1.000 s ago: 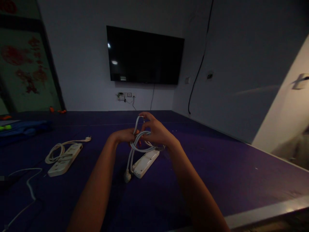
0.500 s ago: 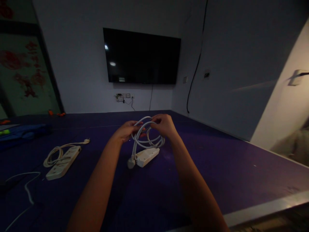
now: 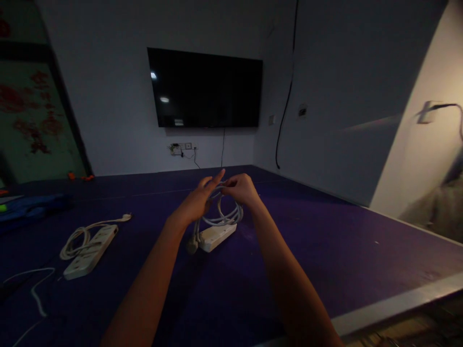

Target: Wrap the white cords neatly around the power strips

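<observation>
In the head view, my right hand [image 3: 238, 189] pinches the top of a looped white cable [image 3: 237, 212] between thumb and fingers. My left hand [image 3: 198, 200] is at the left side of the loops, its fingers stretched out and apart, covering part of the cable. Just below the hands, a white power strip [image 3: 217, 236] lies on the purple surface, with the coil standing over it. The cable's plug [image 3: 192, 246] rests at the strip's left end. Some of the loops are hidden behind my left hand.
A second white power strip [image 3: 90, 253] with its coiled cable [image 3: 72, 243] lies to the left. Nearer the left edge is a thin white cord [image 3: 38, 299]. Dark blue cloth [image 3: 39, 206] lies farther back. The purple surface [image 3: 318, 255] has a pale front edge [image 3: 390, 301].
My left hand's fingers have straightened and lifted across the loops, where they were curled around the cable. My right hand keeps its pinch. The view has shifted slightly to the right.
</observation>
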`<control>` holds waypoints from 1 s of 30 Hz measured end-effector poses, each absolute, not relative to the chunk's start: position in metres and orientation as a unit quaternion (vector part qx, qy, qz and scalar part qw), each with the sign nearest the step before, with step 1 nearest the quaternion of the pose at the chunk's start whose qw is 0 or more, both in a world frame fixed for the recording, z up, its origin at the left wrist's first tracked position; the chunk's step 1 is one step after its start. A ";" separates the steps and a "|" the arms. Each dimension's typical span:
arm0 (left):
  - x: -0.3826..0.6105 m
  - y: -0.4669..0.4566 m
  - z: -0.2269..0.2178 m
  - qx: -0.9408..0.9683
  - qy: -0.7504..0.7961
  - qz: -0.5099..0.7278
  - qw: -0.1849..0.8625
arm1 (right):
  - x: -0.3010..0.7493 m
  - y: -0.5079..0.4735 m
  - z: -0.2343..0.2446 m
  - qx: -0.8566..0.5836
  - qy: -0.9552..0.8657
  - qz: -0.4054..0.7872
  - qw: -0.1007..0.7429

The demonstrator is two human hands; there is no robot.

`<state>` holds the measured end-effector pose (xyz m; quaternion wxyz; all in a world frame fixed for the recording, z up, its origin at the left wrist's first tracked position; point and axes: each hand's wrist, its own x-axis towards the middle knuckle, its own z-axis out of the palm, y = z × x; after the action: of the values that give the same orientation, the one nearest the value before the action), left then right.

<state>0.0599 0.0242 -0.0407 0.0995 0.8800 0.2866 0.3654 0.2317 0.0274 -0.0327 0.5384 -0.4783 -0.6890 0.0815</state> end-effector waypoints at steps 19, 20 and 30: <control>0.048 0.029 -0.028 0.809 0.435 0.360 0.165 | 0.221 0.026 -0.034 -0.394 -0.790 0.107 0.456; 0.049 0.031 -0.029 0.799 0.449 0.365 0.163 | 0.221 0.025 -0.033 -0.401 -0.790 0.089 0.455; 0.044 0.054 -0.036 0.750 0.490 0.375 0.237 | 0.209 0.033 -0.036 -0.448 -0.817 -0.041 0.361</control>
<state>0.0441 0.0537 -0.0360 0.2367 0.7503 0.4900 0.3754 0.2086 0.0325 -0.0363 0.3608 -0.4480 -0.8170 -0.0415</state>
